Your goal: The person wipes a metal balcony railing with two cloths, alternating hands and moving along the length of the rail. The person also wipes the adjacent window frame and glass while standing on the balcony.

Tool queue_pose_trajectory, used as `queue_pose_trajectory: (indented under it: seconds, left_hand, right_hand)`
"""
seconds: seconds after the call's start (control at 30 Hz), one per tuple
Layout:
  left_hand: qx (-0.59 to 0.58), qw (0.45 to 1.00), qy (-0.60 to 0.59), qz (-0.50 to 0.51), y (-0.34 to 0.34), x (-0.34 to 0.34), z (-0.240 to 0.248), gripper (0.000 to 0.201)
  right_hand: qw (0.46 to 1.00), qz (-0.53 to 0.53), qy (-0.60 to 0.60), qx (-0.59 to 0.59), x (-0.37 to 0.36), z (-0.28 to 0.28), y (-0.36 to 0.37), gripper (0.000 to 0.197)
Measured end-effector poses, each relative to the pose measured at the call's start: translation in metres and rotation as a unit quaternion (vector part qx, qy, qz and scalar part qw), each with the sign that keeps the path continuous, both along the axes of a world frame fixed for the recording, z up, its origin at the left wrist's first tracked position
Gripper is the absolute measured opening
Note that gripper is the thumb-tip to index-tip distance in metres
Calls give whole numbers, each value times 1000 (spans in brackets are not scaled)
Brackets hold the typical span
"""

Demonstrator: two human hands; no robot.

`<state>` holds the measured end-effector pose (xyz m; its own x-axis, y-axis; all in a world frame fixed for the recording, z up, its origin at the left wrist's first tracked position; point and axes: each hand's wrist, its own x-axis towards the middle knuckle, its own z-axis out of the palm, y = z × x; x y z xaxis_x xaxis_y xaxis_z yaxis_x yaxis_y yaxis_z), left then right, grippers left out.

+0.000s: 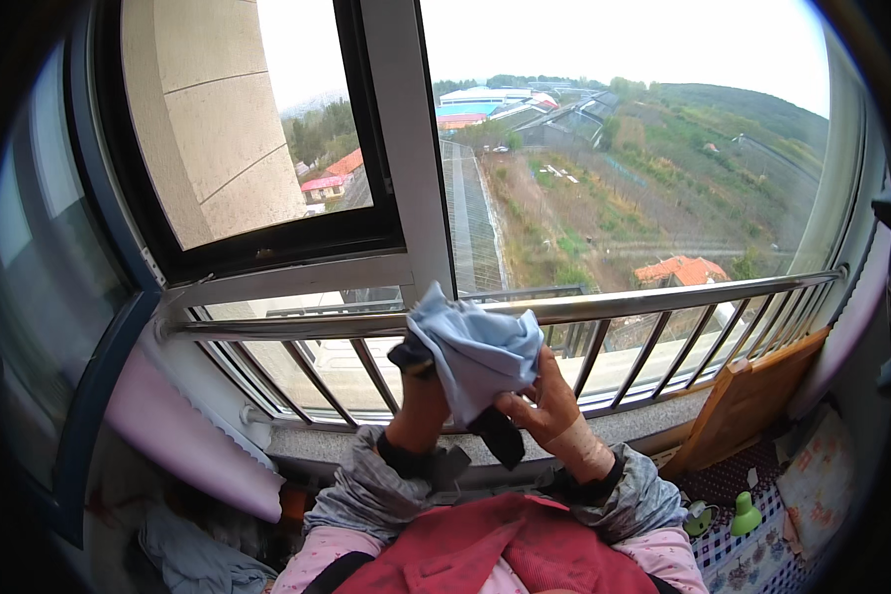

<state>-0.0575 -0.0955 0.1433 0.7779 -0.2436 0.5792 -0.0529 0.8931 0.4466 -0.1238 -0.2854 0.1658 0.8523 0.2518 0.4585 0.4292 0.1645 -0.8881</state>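
A light blue cloth [475, 346], bunched and folded, is held up in front of the window railing. Dark fabric shows at its left side, and a dark flap [502, 439] hangs below it. My left hand [422, 408] is under the cloth's left side, bearing it up, its fingers hidden by the fabric. On the other side, my right hand [549, 406] pinches the lower right edge of the cloth between bent fingers and thumb. Both my forearms come up in grey sleeves with dark cuffs.
A metal railing [663, 299] with upright bars crosses behind the cloth, above a stone sill [337, 445]. An opened window sash [79, 376] stands at the left by a lilac curtain [193, 421]. A wooden board [738, 406] leans at the right, near a green lamp-like object [745, 515].
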Motion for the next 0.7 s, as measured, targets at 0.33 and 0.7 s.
queue_pose_trajectory:
  seconds: [0.33,0.7]
  left_hand:
    - [376,816,-170,405,-17,-31,-15,58]
    - [54,982,114,144,19,-24,15,42]
  right_hand:
    - [997,21,-12,-79,-2,-12,3,58]
    - [987,-31,-57,-146,-13,-4,0,85]
